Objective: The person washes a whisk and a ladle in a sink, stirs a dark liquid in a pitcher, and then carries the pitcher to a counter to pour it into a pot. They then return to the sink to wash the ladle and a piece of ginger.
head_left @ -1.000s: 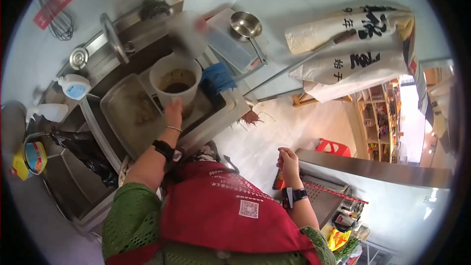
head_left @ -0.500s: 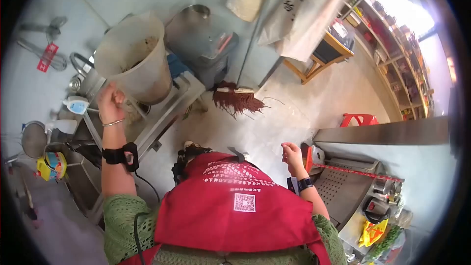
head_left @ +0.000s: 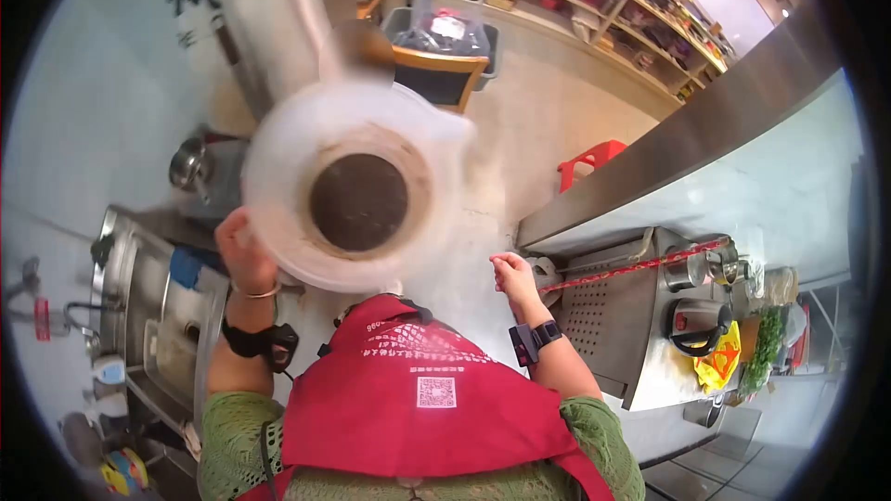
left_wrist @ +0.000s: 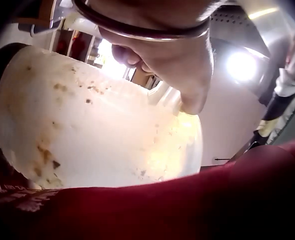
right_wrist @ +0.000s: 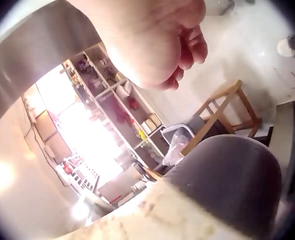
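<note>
My left hand [head_left: 249, 250] grips the handle of a large white plastic jug [head_left: 278, 172], which I see from above in the head view. Its spout points to the upper right, and dark contents or a dark bottom show inside. The left wrist view has the hand [left_wrist: 175, 60] at the handle and brown stains on the jug's pale wall [left_wrist: 102, 120], which is close to the red apron [left_wrist: 157, 210]. My right hand [head_left: 517, 280] hangs in the air to the right of the jug, fingers loosely curled around nothing. In the right wrist view the hand [right_wrist: 147, 45] is likewise without any object.
The sink [head_left: 139, 292] is on the left, with a blue cloth [head_left: 186, 267] at its edge. On the right a steel counter [head_left: 594, 320] carries a kettle [head_left: 698, 325] and pots. Ahead stand a wooden chair [head_left: 436, 60], a red stool [head_left: 594, 162] and shelves [head_left: 548, 0].
The jug has come up out of the sink and swung right, in front of the body, with the left hand. The view has turned away from the sink. The right hand still holds nothing.
</note>
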`<state>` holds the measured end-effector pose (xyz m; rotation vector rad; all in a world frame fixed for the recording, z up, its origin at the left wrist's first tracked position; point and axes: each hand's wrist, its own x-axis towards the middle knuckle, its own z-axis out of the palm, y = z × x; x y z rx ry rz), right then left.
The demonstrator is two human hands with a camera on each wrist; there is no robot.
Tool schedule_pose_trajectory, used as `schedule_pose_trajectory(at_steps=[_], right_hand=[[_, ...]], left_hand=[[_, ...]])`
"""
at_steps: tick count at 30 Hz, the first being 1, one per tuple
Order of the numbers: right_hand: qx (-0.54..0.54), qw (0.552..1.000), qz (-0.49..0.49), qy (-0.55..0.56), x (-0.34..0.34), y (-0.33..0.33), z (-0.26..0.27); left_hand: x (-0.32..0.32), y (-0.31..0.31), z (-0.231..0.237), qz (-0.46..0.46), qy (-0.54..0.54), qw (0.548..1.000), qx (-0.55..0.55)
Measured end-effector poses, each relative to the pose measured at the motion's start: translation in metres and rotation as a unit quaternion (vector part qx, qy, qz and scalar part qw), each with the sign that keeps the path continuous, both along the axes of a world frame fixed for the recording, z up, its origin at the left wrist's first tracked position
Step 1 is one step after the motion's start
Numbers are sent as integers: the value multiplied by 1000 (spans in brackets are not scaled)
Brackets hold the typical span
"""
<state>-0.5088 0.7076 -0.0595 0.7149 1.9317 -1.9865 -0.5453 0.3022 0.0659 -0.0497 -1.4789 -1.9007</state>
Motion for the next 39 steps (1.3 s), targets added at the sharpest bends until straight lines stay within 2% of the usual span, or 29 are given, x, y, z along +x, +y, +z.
schedule_pose_trajectory(at_steps=[1, 2, 5, 7, 8, 11, 16, 18, 20, 22, 25, 26, 28, 30, 32, 33, 34, 36, 38, 39], right_hand=[[-13, 1000, -11, 13, -16, 12, -2], [-10, 1000, -25, 13, -36, 24, -5], [0, 985, -51, 167, -91, 65, -14], [9, 982, -87, 167, -127, 93, -8], [12, 980, -107, 168, -145, 107, -4], [24, 976, -151, 153, -191, 147, 4], [18, 973, -189, 128, -255, 202, 6], [13, 975, -187, 116, -278, 218, 0], [9, 978, -177, 108, -301, 235, -12], [-13, 993, -117, -1, -318, 256, -36], [-24, 996, -87, -25, -348, 267, -51], [-31, 994, -101, -25, -348, 268, -54], [-79, 992, -87, -42, -350, 272, -48], [-80, 988, -123, -36, -346, 272, -57], [-10, 993, -98, -63, -330, 266, -57], [-13, 993, -108, -52, -318, 263, -63], [-19, 991, -129, -41, -306, 261, -72], [49, 984, -166, -41, -278, 245, -94], [50, 978, -193, -53, -244, 228, -68], [48, 973, -219, -58, -225, 219, -78]], left_hand=[[-25, 25, -1, -27, 28, 998, -55], [-46, 44, 6, -185, -30, 979, -81], [-110, 129, 26, -266, -50, 951, -151], [-159, 169, 18, -322, -14, 928, -190], [-184, 197, 20, -339, 28, 927, -156], [-252, 249, 18, -396, 30, 903, -165], [-338, 312, 27, -381, -2, 900, -213], [-363, 328, 30, -339, -92, 919, -177], [-386, 340, 29, -321, -107, 924, -177], [-395, 352, 37, -295, -161, 935, -114], [-413, 365, 29, -262, -158, 949, -77], [-418, 367, 26, -241, -162, 955, -67], [-432, 361, 23, -308, -158, 938, -7], [-443, 360, 10, -272, -163, 947, 59], [-459, 351, 8, -345, -157, 924, 41], [-456, 360, 20, -340, -162, 926, 26], [-455, 369, 32, -345, -165, 924, 6], [-471, 361, 19, -401, -206, 893, 17], [-488, 355, 5, -471, -178, 864, 12], [-483, 364, 8, -451, -192, 872, 2]])
